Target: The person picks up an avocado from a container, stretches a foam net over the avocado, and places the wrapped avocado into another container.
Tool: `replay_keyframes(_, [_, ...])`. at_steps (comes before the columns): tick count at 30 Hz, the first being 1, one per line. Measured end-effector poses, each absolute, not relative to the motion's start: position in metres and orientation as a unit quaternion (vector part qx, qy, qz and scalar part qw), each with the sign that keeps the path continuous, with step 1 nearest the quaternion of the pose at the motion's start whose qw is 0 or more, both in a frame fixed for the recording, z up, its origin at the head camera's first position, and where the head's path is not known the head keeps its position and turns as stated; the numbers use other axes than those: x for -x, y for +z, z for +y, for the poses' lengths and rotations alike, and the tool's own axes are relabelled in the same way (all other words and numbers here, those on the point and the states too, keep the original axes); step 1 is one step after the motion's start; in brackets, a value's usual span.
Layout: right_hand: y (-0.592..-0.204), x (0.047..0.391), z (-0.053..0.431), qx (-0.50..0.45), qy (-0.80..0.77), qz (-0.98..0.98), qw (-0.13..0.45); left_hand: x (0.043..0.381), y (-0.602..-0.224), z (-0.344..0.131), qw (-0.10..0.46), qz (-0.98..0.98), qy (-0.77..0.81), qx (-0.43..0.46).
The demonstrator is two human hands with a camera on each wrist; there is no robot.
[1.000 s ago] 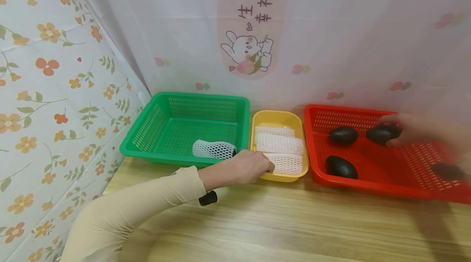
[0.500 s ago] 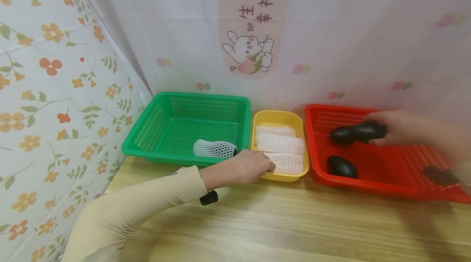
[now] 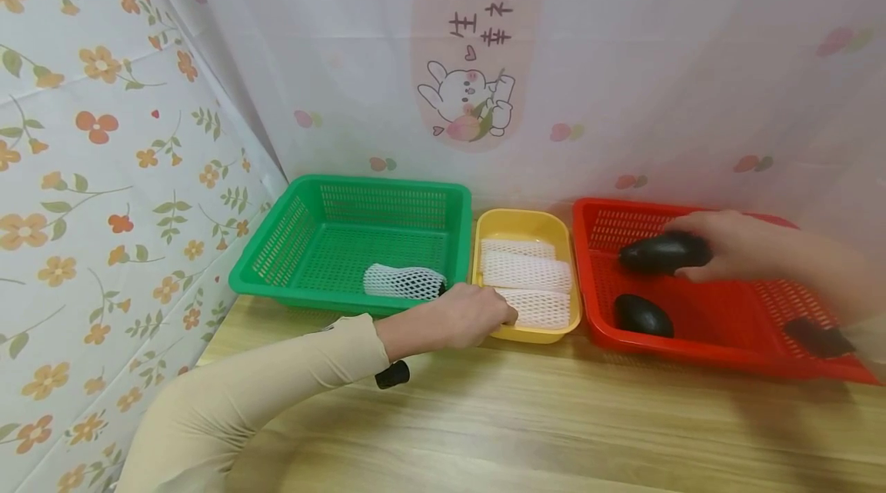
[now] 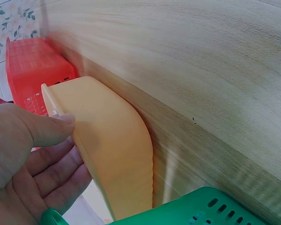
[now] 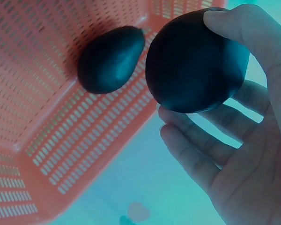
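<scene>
My left hand [image 3: 477,314] pinches the near left rim of a yellow tray [image 3: 529,220], thumb outside and fingers inside. White foam net sleeves [image 3: 526,270] lie in that tray. In the right wrist view, my right hand [image 5: 243,136] grips a dark avocado [image 5: 196,61] between thumb and fingers. The head view has this hand above the red basket [image 3: 727,358], its avocado overlapping another one behind. One more avocado [image 3: 644,316] lies near the basket's front left corner. A second avocado [image 5: 112,61] shows beside the held one in the right wrist view.
A green basket [image 3: 349,301] stands left of the tray, with a foam net sleeve [image 3: 401,281] inside it, dark at its right end. All three containers stand in a row on the wooden table [image 3: 484,424], against a printed cloth [image 3: 332,54].
My right hand has carried the avocado leftward over the red basket, until it overlaps the avocado at the back. My left hand has stayed at the tray rim.
</scene>
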State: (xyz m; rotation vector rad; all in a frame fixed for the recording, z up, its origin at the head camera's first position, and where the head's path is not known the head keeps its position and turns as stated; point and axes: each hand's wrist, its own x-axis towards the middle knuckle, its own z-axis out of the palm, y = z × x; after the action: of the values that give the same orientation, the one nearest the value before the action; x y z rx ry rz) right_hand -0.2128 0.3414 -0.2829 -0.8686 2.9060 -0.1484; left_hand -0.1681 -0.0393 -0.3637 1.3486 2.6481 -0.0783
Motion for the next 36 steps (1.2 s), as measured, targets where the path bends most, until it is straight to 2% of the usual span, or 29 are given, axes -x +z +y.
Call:
replay_keyframes(24, [-0.28,0.175,0.279,0.341,-0.059,0.934,0.086,0.167,-0.364,-0.039,0.08,0.89,-0.025,-0.448])
replay_keyframes(36, [-0.277,0.158,0.26,0.368,-0.052,0.924,0.086,0.167,-0.365,-0.039,0.077,0.889,-0.029,-0.45])
